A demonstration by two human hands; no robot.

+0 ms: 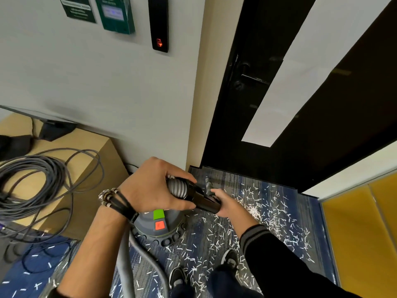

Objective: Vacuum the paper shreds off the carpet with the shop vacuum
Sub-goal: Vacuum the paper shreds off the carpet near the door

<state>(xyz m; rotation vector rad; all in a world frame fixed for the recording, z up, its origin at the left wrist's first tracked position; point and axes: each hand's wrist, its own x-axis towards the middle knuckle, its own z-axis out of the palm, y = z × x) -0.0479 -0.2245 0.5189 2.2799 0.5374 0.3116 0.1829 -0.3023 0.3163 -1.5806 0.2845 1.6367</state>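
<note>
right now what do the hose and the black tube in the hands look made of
The hose looks like grey flexible plastic: ribbed coils with a slight gloss. The black tube seems hard plastic, smooth with a dull sheen, though metal cannot be ruled out.

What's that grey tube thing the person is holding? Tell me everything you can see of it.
It is the vacuum's hose: grey, ribbed, flexible-looking plastic, ending in a smooth black tube. It is held in the air above the carpet, with the tip sloping down to the right. The left hand grips where the ribs meet the black tube; the right hand holds the tube's far end. Below the left forearm the hose drops past the grey vacuum canister toward the bottom of the picture.
</note>
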